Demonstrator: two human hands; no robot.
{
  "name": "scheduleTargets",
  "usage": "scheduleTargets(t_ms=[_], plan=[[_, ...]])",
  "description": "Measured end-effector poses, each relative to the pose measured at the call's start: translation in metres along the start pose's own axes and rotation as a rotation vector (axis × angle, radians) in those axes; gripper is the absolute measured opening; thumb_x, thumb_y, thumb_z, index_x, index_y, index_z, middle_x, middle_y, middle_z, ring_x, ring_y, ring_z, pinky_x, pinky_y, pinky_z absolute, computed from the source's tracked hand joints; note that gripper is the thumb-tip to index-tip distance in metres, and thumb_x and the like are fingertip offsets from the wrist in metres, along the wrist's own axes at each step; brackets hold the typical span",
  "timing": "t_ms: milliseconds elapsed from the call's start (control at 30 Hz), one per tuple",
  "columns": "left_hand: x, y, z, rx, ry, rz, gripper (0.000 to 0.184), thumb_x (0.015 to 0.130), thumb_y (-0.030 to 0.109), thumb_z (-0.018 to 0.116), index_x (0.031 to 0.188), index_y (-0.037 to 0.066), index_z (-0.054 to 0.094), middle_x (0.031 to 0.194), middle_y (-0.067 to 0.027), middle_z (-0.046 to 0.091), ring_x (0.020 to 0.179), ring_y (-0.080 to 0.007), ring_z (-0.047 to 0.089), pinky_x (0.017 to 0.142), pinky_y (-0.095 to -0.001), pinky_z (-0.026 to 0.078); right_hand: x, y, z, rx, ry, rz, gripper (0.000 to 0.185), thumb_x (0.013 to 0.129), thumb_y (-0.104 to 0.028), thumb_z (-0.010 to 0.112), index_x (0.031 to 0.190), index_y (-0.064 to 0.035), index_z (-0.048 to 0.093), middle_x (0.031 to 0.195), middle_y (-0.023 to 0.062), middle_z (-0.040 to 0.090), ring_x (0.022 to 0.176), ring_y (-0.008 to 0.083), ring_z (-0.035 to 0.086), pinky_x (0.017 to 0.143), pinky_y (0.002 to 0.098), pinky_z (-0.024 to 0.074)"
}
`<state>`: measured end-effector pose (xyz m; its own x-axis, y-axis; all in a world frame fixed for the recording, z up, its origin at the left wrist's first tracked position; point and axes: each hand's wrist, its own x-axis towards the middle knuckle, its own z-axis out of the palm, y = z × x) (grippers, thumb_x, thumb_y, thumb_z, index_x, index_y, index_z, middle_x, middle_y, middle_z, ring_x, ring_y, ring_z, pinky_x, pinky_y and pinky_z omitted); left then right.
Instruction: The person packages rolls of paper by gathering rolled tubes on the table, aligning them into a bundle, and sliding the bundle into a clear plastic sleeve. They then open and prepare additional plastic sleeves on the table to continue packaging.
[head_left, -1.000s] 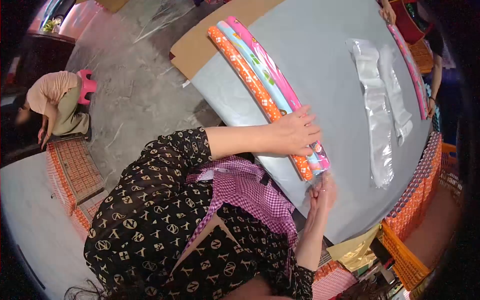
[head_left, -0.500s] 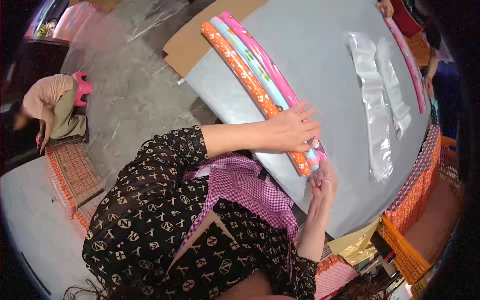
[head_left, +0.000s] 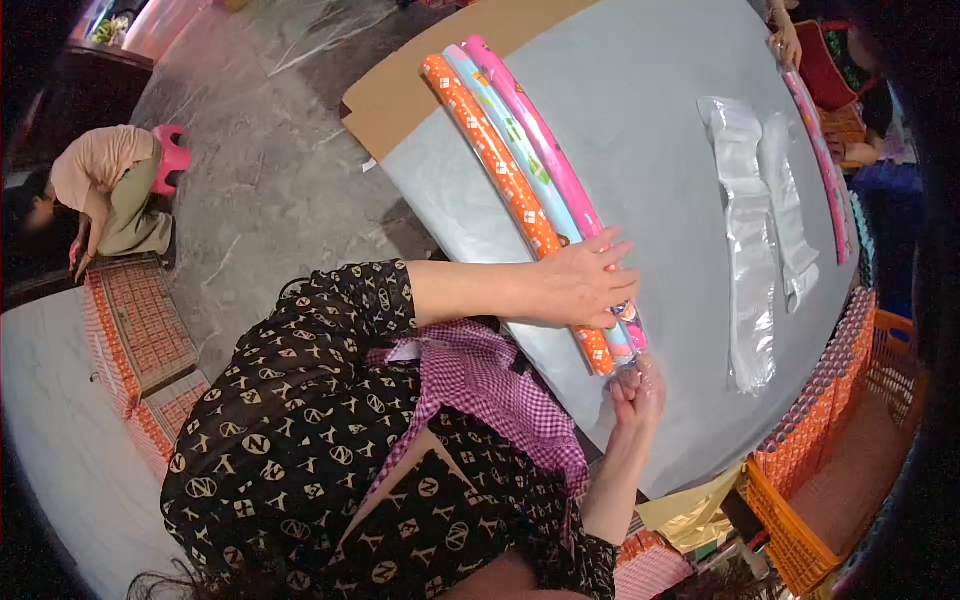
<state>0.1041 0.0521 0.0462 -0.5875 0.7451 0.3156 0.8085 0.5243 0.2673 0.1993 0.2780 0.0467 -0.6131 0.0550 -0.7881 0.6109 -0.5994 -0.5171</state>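
— What is it that carries the things?
— It is a broad table (head_left: 650, 150) with a grey top. The orange roll (head_left: 500, 170) lies on it, so I take this roll as landmark.
— And what lies near the orange roll?
— Just beside it lies a light blue roll (head_left: 512, 135), then a bright pink roll (head_left: 538, 130). Under its far end there is brown cardboard (head_left: 385, 95).
— And well apart from it?
— Two clear plastic strips (head_left: 745, 230), which lie flat, near each other.

Grey, pale-streaked floor (head_left: 300, 200) — a pink stool (head_left: 174, 158) on it, a grey-topped table (head_left: 655, 90) alongside
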Motion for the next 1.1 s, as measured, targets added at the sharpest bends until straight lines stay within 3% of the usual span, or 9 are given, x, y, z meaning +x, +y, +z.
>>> scheduleTargets(t_ms=[67, 200, 600, 667, 700, 833, 900, 1000, 1100], plan=[[0.000, 0.001, -0.004, -0.002, -0.020, 0.008, 0.048, 0.085, 0.042, 0.055, 0.116, 0.005, 0.056, 0.122, -0.0081, 0.055, 0.126, -0.0345, 0.041, 0.109, -0.0544, 0.025, -0.006, -0.002, -0.001, -0.269, 0.049, -0.153, 0.024, 0.091, -0.017, 0.058, 0.070, -0.0135, 0.047, 0.050, -0.0054, 0.036, 0.038, 0.0057, 0.030, 0.036, 0.0226, 0.0222], [0.000, 0.001, -0.002, 0.000, -0.036, 0.000, 0.049, 0.085, 0.042, 0.054, 0.118, 0.006, 0.054, 0.126, -0.0077, 0.053, 0.128, -0.0356, 0.040, 0.109, -0.0559, 0.024, -0.005, 0.000, 0.008, -0.294, 0.130, -0.205, 0.022, 0.089, -0.016, 0.061, 0.071, -0.0110, 0.049, 0.049, -0.0039, 0.038, 0.036, 0.0073, 0.031, 0.034, 0.0229, 0.0254], [-0.002, 0.003, -0.002, 0.014, -0.042, 0.000, 0.046, 0.085, 0.041, 0.053, 0.116, 0.007, 0.057, 0.132, -0.0077, 0.051, 0.129, -0.0366, 0.039, 0.107, -0.0588, 0.025, 0.007, -0.001, -0.005, 0.108, 0.071, 0.000, 0.026, 0.086, -0.010, 0.060, 0.065, -0.0126, 0.043, 0.050, -0.0056, 0.031, 0.039, 0.0067, 0.028, 0.036, 0.0232, 0.0231], [-0.003, 0.002, 0.004, 0.011, 0.009, 0.002, 0.045, 0.084, 0.040, 0.055, 0.115, 0.008, 0.059, 0.128, -0.0083, 0.054, 0.127, -0.0371, 0.042, 0.106, -0.0594, 0.027, 0.006, 0.001, -0.005, 0.062, 0.039, -0.012, 0.017, 0.088, -0.011, 0.057, 0.074, -0.0128, 0.048, 0.051, -0.0066, 0.036, 0.039, 0.0044, 0.031, 0.037, 0.0217, 0.0238], [-0.003, -0.003, 0.013, -0.003, 0.147, 0.062, 0.039, 0.080, 0.035, 0.056, 0.104, 0.005, 0.061, 0.108, -0.0096, 0.058, 0.116, -0.0395, 0.049, 0.102, -0.0602, 0.030, -0.005, 0.000, 0.006, -0.052, 0.062, -0.082, 0.016, 0.089, -0.012, 0.057, 0.075, -0.0123, 0.048, 0.051, -0.0066, 0.036, 0.039, 0.0044, 0.031, 0.037, 0.0214, 0.0238], [-0.001, 0.000, 0.008, -0.017, 0.020, 0.038, 0.038, 0.079, 0.037, 0.057, 0.106, 0.010, 0.062, 0.113, -0.0087, 0.059, 0.117, -0.0381, 0.049, 0.103, -0.0584, 0.029, -0.015, 0.007, 0.004, -0.319, 0.183, -0.217, 0.017, 0.089, -0.015, 0.060, 0.075, -0.0101, 0.051, 0.053, -0.0060, 0.038, 0.041, 0.0050, 0.034, 0.038, 0.0209, 0.0253], [-0.001, -0.001, 0.010, 0.027, 0.039, -0.002, 0.047, 0.079, 0.042, 0.062, 0.116, 0.012, 0.059, 0.126, -0.0042, 0.057, 0.121, -0.0340, 0.047, 0.105, -0.0558, 0.030, -0.020, 0.010, 0.001, -0.513, 0.126, -0.215, 0.010, 0.086, -0.012, 0.063, 0.084, -0.0028, 0.062, 0.057, -0.0043, 0.047, 0.044, 0.0046, 0.038, 0.039, 0.0221, 0.0286], [-0.001, 0.000, 0.012, 0.001, 0.076, -0.016, 0.048, 0.078, 0.042, 0.063, 0.116, 0.012, 0.060, 0.124, -0.0030, 0.058, 0.120, -0.0322, 0.048, 0.106, -0.0542, 0.029, -0.029, 0.015, 0.005, -0.524, 0.047, -0.194, 0.014, 0.085, -0.013, 0.064, 0.089, -0.0002, 0.065, 0.059, -0.0039, 0.050, 0.045, 0.0048, 0.040, 0.041, 0.0208, 0.0295], [0.000, -0.002, 0.010, 0.025, 0.062, 0.003, 0.047, 0.079, 0.044, 0.062, 0.115, 0.012, 0.060, 0.124, -0.0034, 0.058, 0.119, -0.0314, 0.048, 0.106, -0.0537, 0.030, -0.023, 0.017, 0.003, -0.550, 0.068, -0.193, 0.012, 0.084, -0.014, 0.065, 0.083, -0.0024, 0.064, 0.058, -0.0038, 0.049, 0.045, 0.0051, 0.040, 0.041, 0.0205, 0.0290]])
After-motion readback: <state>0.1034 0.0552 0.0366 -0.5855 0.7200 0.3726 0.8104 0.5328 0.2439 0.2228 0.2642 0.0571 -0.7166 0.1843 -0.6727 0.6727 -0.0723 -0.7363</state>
